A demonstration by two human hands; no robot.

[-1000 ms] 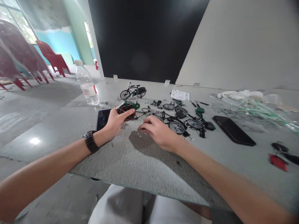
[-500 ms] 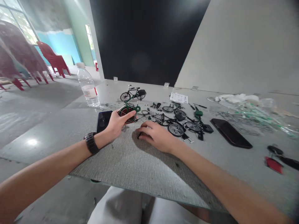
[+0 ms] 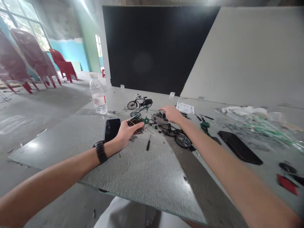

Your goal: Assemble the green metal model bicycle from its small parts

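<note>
My left hand [image 3: 127,131] is closed on a green toy bicycle [image 3: 145,121], with the thumb along its wheel. The bicycle's frame is tilted up, and its rear part is covered by the hand. Beyond the other parts, my right hand [image 3: 172,114] reaches over small dark pieces [image 3: 161,115], index finger stretched out and nothing seen in it. Its lower fingers are partly hidden. A small black screwdriver [image 3: 148,144] lies on the table between the arms. Under the right forearm sits a black toy bicycle [image 3: 182,140] on its side.
A finished-looking black toy bicycle [image 3: 140,103] stands at the back. One phone [image 3: 112,129] lies by my left wrist, a dark phone-like slab [image 3: 239,147] at right. A water bottle [image 3: 98,98] stands at left. Paper sheets [image 3: 185,108] and plastic wrapping [image 3: 263,126] lie farther back.
My right hand has let go of the screwdriver on the table and moved forward over the small parts. The left hand keeps hold of the green toy bicycle. The view has shifted.
</note>
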